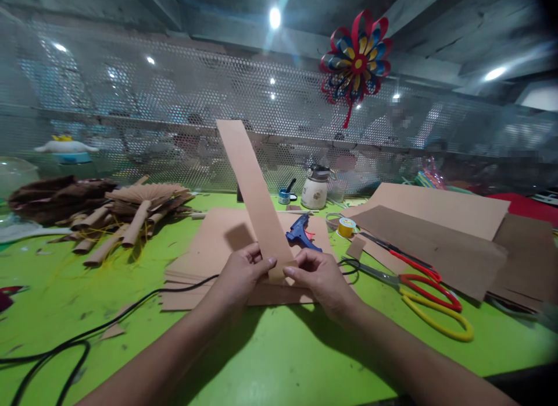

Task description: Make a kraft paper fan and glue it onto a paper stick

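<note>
A long strip of brown kraft paper [257,191] slants up and to the left, held by its lower end in both hands. My left hand [244,272] pinches its left edge between thumb and fingers. On the other side, my right hand [320,278] grips the bottom right corner, where the paper seems folded over. Beneath the hands lies a stack of brown paper sheets [192,260]. Just behind the strip, a blue glue gun [300,231] rests on that stack, partly hidden by the paper.
Scissors with red and yellow handles [436,301], a yellow tape roll [346,227] and large brown sheets [427,243] lie to the right. Rolled paper pieces [137,223] are piled at left. A black cord [131,310] crosses the green table [279,359]. Behind stands a white jug [314,191].
</note>
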A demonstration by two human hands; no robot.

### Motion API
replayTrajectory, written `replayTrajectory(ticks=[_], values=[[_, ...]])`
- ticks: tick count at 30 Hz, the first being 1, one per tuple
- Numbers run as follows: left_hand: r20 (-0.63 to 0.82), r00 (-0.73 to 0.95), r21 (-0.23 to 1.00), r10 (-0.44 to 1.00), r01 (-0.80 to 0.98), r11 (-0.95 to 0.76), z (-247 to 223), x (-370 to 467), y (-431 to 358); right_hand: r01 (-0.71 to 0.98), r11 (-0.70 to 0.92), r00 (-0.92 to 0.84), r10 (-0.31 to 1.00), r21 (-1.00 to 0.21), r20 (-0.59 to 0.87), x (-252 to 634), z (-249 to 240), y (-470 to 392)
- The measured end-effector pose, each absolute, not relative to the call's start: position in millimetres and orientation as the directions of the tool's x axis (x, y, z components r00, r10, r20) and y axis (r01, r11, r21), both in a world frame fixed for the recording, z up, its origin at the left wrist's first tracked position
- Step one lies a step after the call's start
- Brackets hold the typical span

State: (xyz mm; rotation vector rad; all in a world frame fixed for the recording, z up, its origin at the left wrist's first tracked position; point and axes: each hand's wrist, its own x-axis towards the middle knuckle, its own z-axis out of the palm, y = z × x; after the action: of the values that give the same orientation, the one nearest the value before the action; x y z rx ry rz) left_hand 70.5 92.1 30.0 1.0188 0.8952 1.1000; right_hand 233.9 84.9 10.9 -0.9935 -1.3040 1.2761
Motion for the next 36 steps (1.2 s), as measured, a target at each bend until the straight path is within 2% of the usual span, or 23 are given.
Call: replayTrajectory(ticks=[13,19,22,27,36], values=[[-0.076,0.218,0.956,0.973,-0.260,0.133,29.4,69.5,95.0,0.104,0.309,-0.197,0.938,-0.945,0.284,236.5,10.1,85.8],[-0.062,0.162,0.943,0.985,-0.312,0.110,39.7,65.8,93.7,0.051,0.466,-0.335,0.841,-0.883,0.425,236.6,13.0,81.6],[-0.070,0.121,0.943,0.990,-0.315,0.105,41.4,65.9,93.2,0.046,0.476,-0.386,0.819,-0.878,0.424,236.8,13.8,80.3],[-0.020,0.169,0.913,0.985,-0.398,0.087,35.4,65.8,95.3,0.093,0.518,-0.413,0.797,-0.850,0.440,235.2,13.4,76.9],[-0.068,0.168,0.893,0.983,-0.429,0.135,39.0,68.0,93.5,0.172,0.603,-0.437,0.755,-0.779,0.488,233.6,17.2,73.6]])
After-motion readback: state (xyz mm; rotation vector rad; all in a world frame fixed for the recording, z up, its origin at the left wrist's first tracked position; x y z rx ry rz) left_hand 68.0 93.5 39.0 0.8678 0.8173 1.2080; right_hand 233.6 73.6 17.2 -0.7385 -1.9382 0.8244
